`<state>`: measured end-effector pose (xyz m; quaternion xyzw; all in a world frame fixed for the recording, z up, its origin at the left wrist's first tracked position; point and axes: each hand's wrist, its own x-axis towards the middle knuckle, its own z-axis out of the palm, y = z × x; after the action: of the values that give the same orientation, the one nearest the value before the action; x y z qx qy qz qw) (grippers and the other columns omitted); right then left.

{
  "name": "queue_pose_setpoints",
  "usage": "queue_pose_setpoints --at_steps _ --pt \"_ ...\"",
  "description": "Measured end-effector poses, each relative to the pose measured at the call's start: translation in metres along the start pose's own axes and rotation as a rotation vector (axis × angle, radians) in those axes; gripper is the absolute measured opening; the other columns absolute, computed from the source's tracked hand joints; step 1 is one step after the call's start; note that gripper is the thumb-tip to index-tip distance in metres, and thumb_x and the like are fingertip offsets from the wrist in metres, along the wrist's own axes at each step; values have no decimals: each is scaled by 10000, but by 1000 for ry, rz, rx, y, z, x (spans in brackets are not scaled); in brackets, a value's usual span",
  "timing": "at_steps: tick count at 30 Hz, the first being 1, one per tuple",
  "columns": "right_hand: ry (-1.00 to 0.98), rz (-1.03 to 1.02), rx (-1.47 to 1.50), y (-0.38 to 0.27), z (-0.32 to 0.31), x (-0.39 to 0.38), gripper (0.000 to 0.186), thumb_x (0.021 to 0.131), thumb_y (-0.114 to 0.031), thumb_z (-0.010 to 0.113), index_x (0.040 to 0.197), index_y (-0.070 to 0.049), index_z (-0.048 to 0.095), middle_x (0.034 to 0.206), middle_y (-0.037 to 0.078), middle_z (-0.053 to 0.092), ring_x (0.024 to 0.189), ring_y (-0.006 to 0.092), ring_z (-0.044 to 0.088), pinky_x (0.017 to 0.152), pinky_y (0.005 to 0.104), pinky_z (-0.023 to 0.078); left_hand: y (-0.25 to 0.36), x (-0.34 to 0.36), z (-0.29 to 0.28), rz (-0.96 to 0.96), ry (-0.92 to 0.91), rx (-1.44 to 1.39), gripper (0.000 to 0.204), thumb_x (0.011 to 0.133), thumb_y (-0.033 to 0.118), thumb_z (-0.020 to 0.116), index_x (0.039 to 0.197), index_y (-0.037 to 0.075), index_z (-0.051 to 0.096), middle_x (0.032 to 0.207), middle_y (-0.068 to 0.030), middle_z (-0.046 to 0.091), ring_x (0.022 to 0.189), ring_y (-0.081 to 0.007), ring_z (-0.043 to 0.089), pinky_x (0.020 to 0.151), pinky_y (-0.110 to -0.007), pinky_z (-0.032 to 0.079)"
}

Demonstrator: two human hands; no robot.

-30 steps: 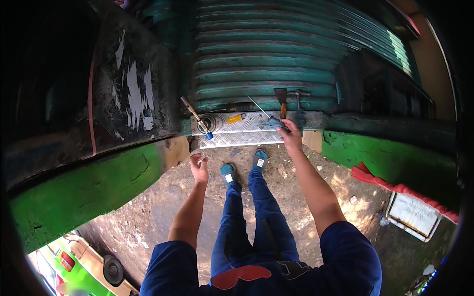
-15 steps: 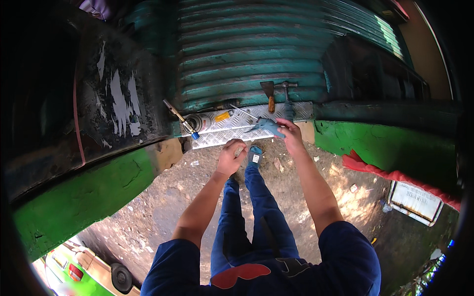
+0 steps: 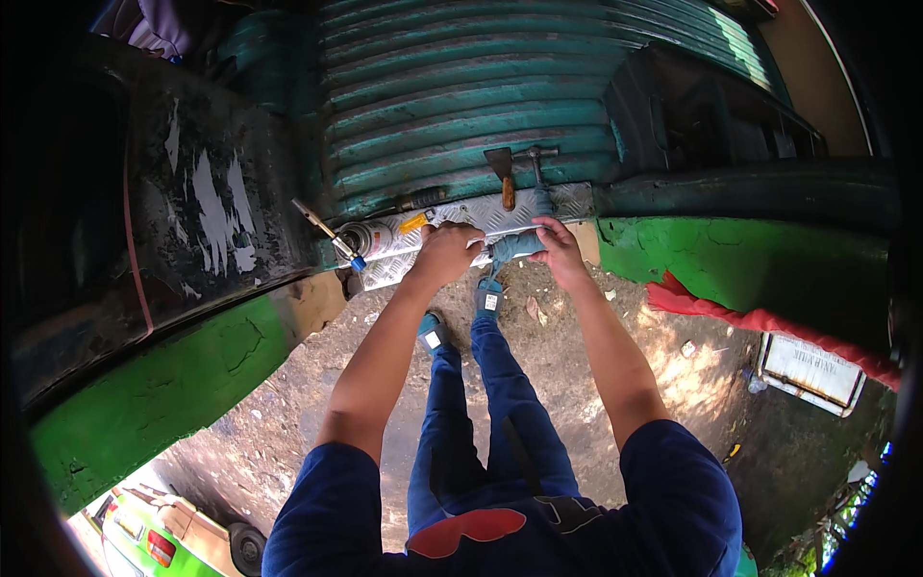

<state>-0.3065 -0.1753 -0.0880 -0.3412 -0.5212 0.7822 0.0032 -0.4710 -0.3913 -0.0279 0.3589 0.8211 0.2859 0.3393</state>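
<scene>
Over the near edge of a silver tread-plate step (image 3: 567,199), both hands are on a tool with a blue cloth-wrapped handle (image 3: 517,246). My left hand (image 3: 445,252) is closed at its left end, where a thin metal rod showed earlier; the fingers now cover most of it. The fingers of my right hand (image 3: 560,252) pinch the handle's right end. Loose cloth hangs under the handle. Just beyond lie a scraper (image 3: 507,183) with a wooden grip and a hammer (image 3: 540,178) with a blue-wrapped handle.
A torch burner (image 3: 329,234) on a gas canister (image 3: 361,237) is at the step's left end. Beside it lie a yellow-handled object (image 3: 416,222) and a dark tool (image 3: 423,198). A ribbed green metal surface (image 3: 461,106) rises behind. Red cloth (image 3: 731,327) hangs at right.
My left hand has moved up and right from beside the step to grip the tool's rod end. The wrapped tool has been turned nearer level, with my right hand still on it.
</scene>
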Motion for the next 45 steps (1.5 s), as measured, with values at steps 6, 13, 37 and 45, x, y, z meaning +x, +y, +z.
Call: queue_pose_setpoints --at_steps 6,13,37,45 --pt "-69 47 -28 2 14 -6 248 1033 -206 525 1259 -116 575 1074 56 673 909 144 630 690 319 541 -11 21 23 -52 -339 -220 345 934 360 656 1163 109 712 996 -128 734 905 -255 683 825 -391 496" --pt "-92 77 -64 -3 14 -6 249 1040 -202 503 1265 -119 569 1105 68 679 944 154 636 701 320 536 -38 23 42 -73 -453 -502 288 930 248 661 1125 40 702 925 -98 708 832 -169 621 776 -336 492" --pt "506 119 -1222 -10 20 47 711 832 -254 738 1440 -88 409 1349 215 563 1251 387 552 1021 443 478 -94 -3 85 -288 -250 -843 437 1020 170 554 1417 55 410 1208 -122 606 1069 -232 572 934 -374 456" --pt "594 99 -1173 -12 7 39 621 892 -267 621 1412 -29 378 1153 299 641 1068 455 634 930 514 509 -83 -39 77 0 177 -528 467 916 30 529 1373 59 437 1199 -201 596 1146 -393 578 995 -413 441"
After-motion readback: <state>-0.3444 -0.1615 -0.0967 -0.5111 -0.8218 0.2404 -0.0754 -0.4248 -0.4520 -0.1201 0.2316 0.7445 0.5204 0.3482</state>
